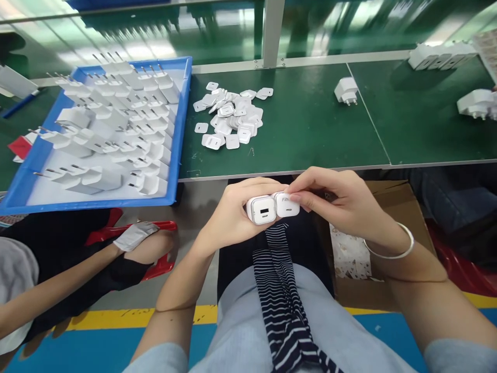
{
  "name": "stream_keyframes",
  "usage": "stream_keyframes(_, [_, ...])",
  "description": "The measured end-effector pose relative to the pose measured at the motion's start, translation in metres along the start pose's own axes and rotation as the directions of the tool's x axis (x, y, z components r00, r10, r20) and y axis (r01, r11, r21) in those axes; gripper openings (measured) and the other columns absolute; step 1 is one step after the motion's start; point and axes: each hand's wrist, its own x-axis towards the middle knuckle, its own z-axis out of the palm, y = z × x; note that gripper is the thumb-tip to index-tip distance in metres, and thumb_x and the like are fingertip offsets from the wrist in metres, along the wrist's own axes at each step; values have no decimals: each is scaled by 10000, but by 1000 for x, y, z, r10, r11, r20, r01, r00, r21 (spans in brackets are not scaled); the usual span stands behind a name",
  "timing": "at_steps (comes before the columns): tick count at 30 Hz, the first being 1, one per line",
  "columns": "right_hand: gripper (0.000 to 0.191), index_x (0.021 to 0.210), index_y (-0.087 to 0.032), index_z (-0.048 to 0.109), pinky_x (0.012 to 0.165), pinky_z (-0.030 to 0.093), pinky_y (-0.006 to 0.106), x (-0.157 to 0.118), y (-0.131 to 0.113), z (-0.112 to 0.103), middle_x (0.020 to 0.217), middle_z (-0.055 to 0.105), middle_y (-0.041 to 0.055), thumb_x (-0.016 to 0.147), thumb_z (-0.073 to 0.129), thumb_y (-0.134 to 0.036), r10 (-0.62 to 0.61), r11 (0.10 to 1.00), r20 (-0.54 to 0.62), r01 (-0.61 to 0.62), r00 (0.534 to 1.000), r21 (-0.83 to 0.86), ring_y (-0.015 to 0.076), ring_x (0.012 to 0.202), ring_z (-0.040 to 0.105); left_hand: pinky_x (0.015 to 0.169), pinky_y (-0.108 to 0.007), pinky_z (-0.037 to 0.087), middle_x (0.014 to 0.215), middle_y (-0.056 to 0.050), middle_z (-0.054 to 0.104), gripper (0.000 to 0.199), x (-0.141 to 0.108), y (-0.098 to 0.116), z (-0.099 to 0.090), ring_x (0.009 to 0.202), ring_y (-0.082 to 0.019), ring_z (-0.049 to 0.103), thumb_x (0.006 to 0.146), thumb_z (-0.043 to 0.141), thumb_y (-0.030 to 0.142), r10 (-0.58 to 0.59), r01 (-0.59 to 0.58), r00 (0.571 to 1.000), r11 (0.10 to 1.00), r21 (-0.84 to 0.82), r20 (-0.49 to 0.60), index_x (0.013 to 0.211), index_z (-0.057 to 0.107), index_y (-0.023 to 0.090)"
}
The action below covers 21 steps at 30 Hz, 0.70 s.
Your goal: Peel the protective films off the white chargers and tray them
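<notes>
Two white plug chargers sit side by side in my left hand (235, 212), its fingers wrapped round them over my lap. The left charger (257, 218) faces up with a wide dark port and a narrow slot. On the end of the right one lies a white cover plate (288, 207) with grey lettering, partly under my thumb, and a small slot. My right hand (344, 202) is closed, thumb and forefinger pinching at that plate's upper right edge. Whether the plate is fully seated, I cannot tell. Loose white cover plates (233, 141) lie heaped on the green bench (303, 134) ahead.
At the left, a blue tray (181, 114) holds many white chargers (103, 177), pins exposed. One charger (346, 90) stands on the bench; others (440, 57) line up at the far right. A cardboard box (392, 207) is below right. A co-worker's gloved hand (135, 236) rests at left.
</notes>
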Motion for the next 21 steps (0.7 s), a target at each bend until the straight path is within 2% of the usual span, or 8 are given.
stream_keyframes(4, [123, 871, -251, 672, 488, 414, 238, 3, -1, -4, 653, 655, -47, 950, 615, -177, -6, 999, 38, 7, 999, -38, 99, 514, 545, 892, -268, 570, 1112, -54, 781, 330, 2, 0, -2, 1010, -187, 736, 780, 812, 153, 23, -24, 1000, 1000, 12, 18, 1102, 764, 205])
stream_keyframes(12, [106, 854, -233, 644, 503, 429, 228, 5, -1, -5, 654, 651, -42, 951, 625, -193, 21, 1000, 78, -20, 997, -3, 97, 527, 554, 877, -280, 583, 1119, -66, 776, 342, 2, -3, -4, 1004, -203, 744, 785, 800, 160, 40, -42, 998, 998, 42, 48, 1121, 760, 209])
stream_keyframes(18, [71, 916, -209, 608, 517, 405, 227, 3, -6, -7, 651, 642, -40, 966, 624, -256, 148, 989, 135, -151, 980, 12, 101, 547, 534, 875, -277, 599, 1087, -69, 783, 317, 3, -6, -2, 1002, -201, 745, 780, 810, 167, 93, -95, 995, 994, 60, 31, 1091, 762, 200])
stream_keyframes(21, [120, 988, -219, 554, 509, 347, 228, 1, -1, -5, 550, 540, -90, 948, 662, -255, 218, 976, 111, -220, 970, 4, 90, 499, 434, 870, -298, 610, 1091, -76, 786, 336, 1, -10, 0, 992, -211, 752, 771, 815, 171, 85, -86, 996, 994, 67, 22, 1101, 765, 208])
